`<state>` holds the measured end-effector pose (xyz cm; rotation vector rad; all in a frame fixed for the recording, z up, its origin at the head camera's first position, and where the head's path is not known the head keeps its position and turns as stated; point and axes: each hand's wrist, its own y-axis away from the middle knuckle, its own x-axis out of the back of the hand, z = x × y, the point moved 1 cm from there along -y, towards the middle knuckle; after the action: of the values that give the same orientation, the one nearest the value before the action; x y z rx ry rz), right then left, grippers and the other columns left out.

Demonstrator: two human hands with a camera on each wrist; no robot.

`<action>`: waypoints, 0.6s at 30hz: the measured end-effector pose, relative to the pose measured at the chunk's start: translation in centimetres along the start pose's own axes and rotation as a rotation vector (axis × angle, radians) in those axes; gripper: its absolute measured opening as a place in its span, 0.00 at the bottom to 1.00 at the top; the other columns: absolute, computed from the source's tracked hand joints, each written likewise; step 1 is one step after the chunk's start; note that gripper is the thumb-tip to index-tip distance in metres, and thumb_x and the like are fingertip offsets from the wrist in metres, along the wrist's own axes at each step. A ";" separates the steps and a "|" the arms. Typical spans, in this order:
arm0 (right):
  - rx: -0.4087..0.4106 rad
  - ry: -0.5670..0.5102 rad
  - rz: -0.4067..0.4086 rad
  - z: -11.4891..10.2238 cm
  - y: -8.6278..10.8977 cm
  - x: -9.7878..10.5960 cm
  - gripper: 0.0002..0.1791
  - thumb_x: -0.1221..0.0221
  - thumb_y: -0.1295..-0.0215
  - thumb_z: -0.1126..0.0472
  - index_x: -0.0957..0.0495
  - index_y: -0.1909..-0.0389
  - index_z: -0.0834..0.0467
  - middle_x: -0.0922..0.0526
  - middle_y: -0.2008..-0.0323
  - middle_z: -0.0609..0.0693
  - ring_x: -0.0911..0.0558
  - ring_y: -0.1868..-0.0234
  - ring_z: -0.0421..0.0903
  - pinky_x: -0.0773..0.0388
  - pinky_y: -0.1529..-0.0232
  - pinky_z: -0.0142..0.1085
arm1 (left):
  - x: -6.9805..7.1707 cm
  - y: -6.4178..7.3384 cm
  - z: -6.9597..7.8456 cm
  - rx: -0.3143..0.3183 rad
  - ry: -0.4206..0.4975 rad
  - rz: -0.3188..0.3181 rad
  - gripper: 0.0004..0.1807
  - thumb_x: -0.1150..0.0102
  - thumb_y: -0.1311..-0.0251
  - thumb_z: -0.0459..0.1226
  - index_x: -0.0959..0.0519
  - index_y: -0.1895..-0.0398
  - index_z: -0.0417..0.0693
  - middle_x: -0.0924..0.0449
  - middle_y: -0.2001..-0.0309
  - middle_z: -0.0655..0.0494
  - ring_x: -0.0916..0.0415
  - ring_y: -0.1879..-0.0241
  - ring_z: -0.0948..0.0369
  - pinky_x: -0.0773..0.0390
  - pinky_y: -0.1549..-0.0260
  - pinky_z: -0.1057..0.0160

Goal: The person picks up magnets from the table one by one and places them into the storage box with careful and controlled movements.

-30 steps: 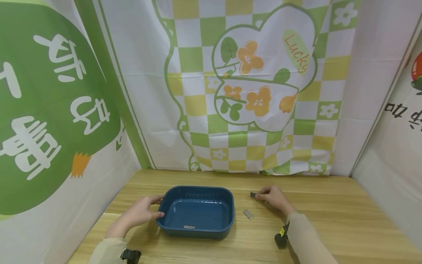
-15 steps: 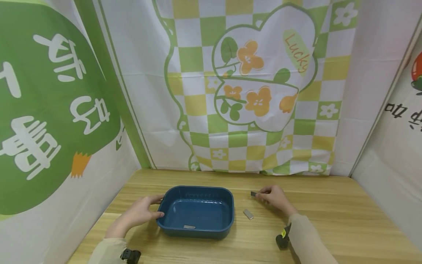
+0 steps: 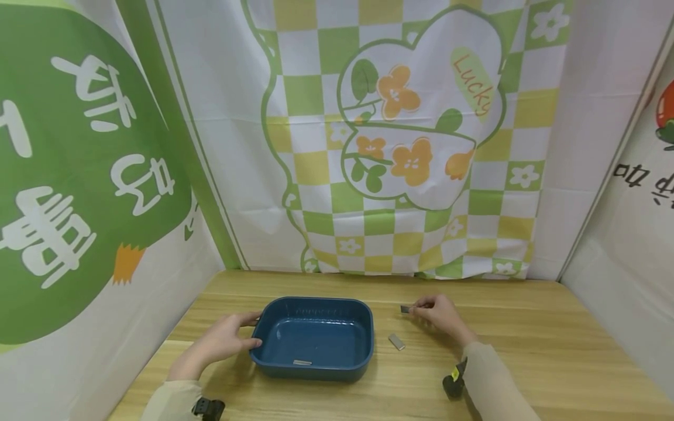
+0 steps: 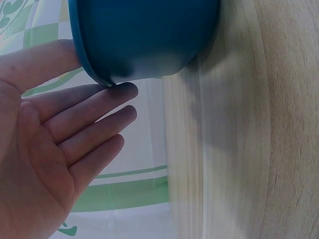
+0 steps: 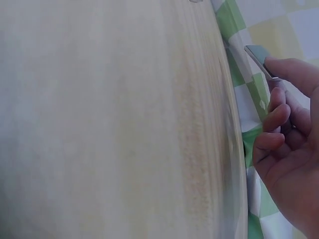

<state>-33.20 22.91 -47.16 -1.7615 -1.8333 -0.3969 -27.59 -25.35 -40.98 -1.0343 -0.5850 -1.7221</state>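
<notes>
A deep blue plastic box (image 3: pixel 316 374) with rounded corners stands on the table. My left hand (image 3: pixel 223 339) holds its left rim, thumb over the edge and fingers nearly straight against the outer wall, as the left wrist view (image 4: pixel 65 129) also shows. To the box's right, my right hand (image 3: pixel 442 316) pinches a small flat silver piece (image 5: pixel 259 57) between thumb and fingers, raised off the table in the right wrist view; its exact kind is unclear. A similar small grey metal piece (image 3: pixel 396 342) lies on the table between box and hand. Another thin piece (image 3: pixel 302 362) lies inside the box.
The wooden table (image 3: pixel 553 351) ends at a hanging checked cloth (image 3: pixel 368 234) behind. Printed cloth walls (image 3: pixel 210 204) close off the left and right sides. A black wrist camera (image 3: pixel 454 383) sits on the right sleeve, and another black camera (image 3: pixel 209 408) on the left.
The right hand has shifted very slightly, with its sleeve and wrist camera drifting a little to the right; it still pinches the silver piece. The left hand and the box have stayed put.
</notes>
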 end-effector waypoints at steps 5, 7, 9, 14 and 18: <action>0.020 -0.025 0.005 -0.3 0.1 0.1 0.12 0.33 0.45 0.57 0.17 0.67 0.64 0.17 0.72 0.52 0.23 0.74 0.44 0.25 0.76 0.32 | 0.0 0.0 0.0 -0.005 0.001 -0.001 0.35 0.31 0.50 0.42 0.29 0.39 0.36 0.21 0.47 0.40 0.27 0.43 0.41 0.30 0.45 0.39; 0.017 -0.038 0.008 -0.4 0.1 0.2 0.12 0.33 0.45 0.58 0.17 0.67 0.64 0.17 0.72 0.52 0.23 0.74 0.44 0.25 0.75 0.32 | 0.0 -0.1 -0.1 -0.008 -0.003 0.001 0.35 0.31 0.50 0.42 0.29 0.39 0.36 0.21 0.47 0.40 0.27 0.43 0.41 0.30 0.45 0.39; 0.010 -0.044 0.009 -0.5 0.1 0.2 0.12 0.34 0.45 0.58 0.17 0.67 0.64 0.17 0.72 0.52 0.22 0.73 0.45 0.24 0.74 0.32 | 0.0 -0.1 -0.1 -0.010 -0.006 0.004 0.35 0.31 0.50 0.42 0.28 0.39 0.36 0.20 0.47 0.40 0.27 0.44 0.41 0.30 0.45 0.39; -0.002 -0.047 0.015 -1.0 0.2 0.2 0.11 0.34 0.44 0.58 0.17 0.67 0.63 0.17 0.72 0.51 0.21 0.70 0.49 0.24 0.72 0.32 | -0.1 -0.1 -0.1 -0.012 -0.012 0.008 0.35 0.31 0.50 0.42 0.28 0.39 0.36 0.20 0.48 0.41 0.27 0.44 0.42 0.30 0.45 0.40; -0.017 -0.046 0.018 -1.3 0.1 0.2 0.11 0.34 0.44 0.57 0.17 0.67 0.62 0.17 0.72 0.51 0.21 0.69 0.50 0.25 0.71 0.33 | 0.0 0.0 0.0 -0.009 -0.012 0.004 0.35 0.31 0.50 0.42 0.28 0.39 0.36 0.20 0.48 0.41 0.27 0.44 0.42 0.30 0.45 0.39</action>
<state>-32.84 22.31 -46.04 -1.8111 -1.8492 -0.3686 -27.62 -25.35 -41.02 -1.0519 -0.5830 -1.7177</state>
